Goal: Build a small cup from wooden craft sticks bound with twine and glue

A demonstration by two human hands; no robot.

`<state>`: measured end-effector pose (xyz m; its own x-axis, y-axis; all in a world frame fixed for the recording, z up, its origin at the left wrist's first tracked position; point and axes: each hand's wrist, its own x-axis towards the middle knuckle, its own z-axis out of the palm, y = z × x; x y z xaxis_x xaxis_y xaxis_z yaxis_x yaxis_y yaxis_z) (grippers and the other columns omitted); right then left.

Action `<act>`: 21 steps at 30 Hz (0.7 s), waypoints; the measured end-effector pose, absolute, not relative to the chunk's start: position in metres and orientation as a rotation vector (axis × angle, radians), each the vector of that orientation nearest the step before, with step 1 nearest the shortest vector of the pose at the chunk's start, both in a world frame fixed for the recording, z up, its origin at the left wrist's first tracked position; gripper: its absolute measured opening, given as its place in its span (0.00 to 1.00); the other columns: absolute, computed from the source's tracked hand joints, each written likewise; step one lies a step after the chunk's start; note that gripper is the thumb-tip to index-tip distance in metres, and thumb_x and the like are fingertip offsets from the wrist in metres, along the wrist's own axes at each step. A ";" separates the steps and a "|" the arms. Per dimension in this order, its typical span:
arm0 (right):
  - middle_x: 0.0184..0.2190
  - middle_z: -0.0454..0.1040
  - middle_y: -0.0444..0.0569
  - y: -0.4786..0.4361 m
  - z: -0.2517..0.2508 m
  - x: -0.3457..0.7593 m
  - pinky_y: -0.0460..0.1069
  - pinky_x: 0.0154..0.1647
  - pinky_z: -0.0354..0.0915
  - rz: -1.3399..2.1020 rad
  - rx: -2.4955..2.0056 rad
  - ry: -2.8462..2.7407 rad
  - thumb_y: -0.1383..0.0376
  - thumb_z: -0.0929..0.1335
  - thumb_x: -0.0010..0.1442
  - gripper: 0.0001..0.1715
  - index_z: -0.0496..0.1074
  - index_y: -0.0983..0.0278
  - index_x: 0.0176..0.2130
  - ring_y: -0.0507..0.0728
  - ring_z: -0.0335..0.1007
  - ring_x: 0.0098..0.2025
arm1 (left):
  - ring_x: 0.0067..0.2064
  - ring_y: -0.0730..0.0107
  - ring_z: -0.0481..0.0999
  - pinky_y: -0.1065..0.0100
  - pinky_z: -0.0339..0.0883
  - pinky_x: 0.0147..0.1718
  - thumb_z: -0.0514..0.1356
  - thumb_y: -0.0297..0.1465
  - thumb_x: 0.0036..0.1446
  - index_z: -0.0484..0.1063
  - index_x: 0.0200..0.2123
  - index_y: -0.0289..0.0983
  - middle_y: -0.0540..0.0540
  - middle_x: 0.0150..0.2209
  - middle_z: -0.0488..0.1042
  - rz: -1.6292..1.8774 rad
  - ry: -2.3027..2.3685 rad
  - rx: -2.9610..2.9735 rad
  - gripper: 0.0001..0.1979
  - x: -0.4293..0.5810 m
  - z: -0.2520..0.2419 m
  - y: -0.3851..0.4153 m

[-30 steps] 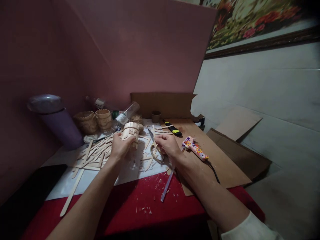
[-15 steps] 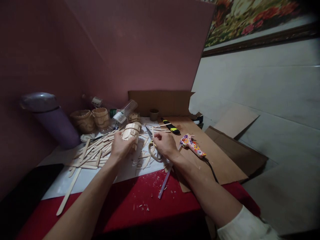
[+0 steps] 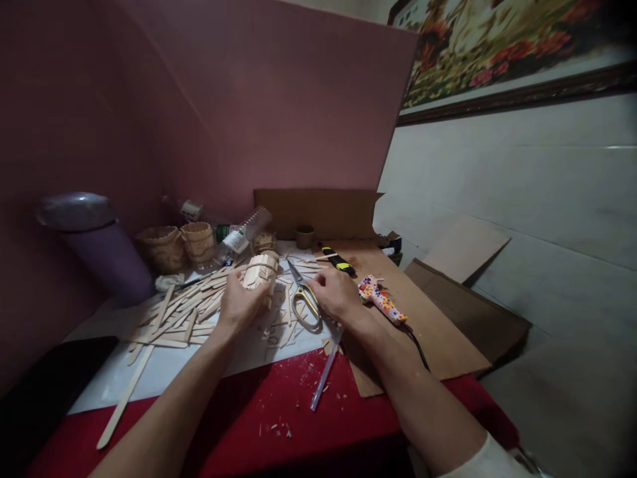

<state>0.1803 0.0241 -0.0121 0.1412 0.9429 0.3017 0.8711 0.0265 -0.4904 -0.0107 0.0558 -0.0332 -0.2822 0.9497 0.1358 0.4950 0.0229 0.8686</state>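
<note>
In my left hand is a small cylinder made of upright wooden craft sticks, with a cord or band around its upper part. The fingers wrap its left and near side, and its underside is hidden. My right hand is closed, with thumb and fingers together; anything between the fingertips is too small to make out. Just left of it, gold-handled scissors lie on white paper, blades pointing away. A heap of loose craft sticks spreads left of my left hand.
A floral glue gun and a black-yellow utility knife lie on cardboard at right. A clear glue stick rests on red cloth. A purple bottle, two carved-looking cups and plastic bottles stand or lie at back left.
My right hand has moved slightly right, away from the scissors, which now show more fully. A pale strip beside its fingers no longer shows there. The left hand keeps its hold.
</note>
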 end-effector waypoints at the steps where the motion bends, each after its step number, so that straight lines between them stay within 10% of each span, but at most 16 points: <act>1: 0.30 0.79 0.52 0.021 -0.012 0.178 0.49 0.34 0.62 0.151 -1.883 -1.810 0.56 0.68 0.59 0.15 0.77 0.63 0.30 0.60 0.75 0.35 | 0.44 0.53 0.78 0.60 0.70 0.41 0.65 0.39 0.44 0.63 0.53 0.36 0.38 0.44 0.77 1.164 1.857 1.500 0.33 -0.010 -0.032 0.055; 7: 0.45 0.76 0.62 0.008 -0.021 0.161 0.52 0.36 0.67 -0.048 -2.046 -2.074 0.59 0.68 0.61 0.18 0.72 0.66 0.48 0.65 0.77 0.42 | 0.49 0.47 0.76 0.57 0.68 0.43 0.60 0.43 0.51 0.61 0.57 0.36 0.34 0.48 0.76 0.930 2.006 1.611 0.32 -0.006 -0.025 0.048; 21: 0.42 0.78 0.63 0.012 -0.023 0.155 0.54 0.39 0.70 -0.057 -2.091 -2.041 0.68 0.62 0.65 0.14 0.69 0.70 0.48 0.66 0.78 0.43 | 0.55 0.49 0.72 0.56 0.65 0.50 0.59 0.50 0.52 0.64 0.56 0.36 0.35 0.54 0.72 1.127 1.878 1.716 0.33 -0.007 -0.041 0.057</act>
<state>0.1552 0.0118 -0.0228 0.0354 0.9832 0.1789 0.9916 -0.0124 -0.1285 -0.0070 0.0567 -0.0414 -0.1994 0.9484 0.2465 0.6635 -0.0544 0.7462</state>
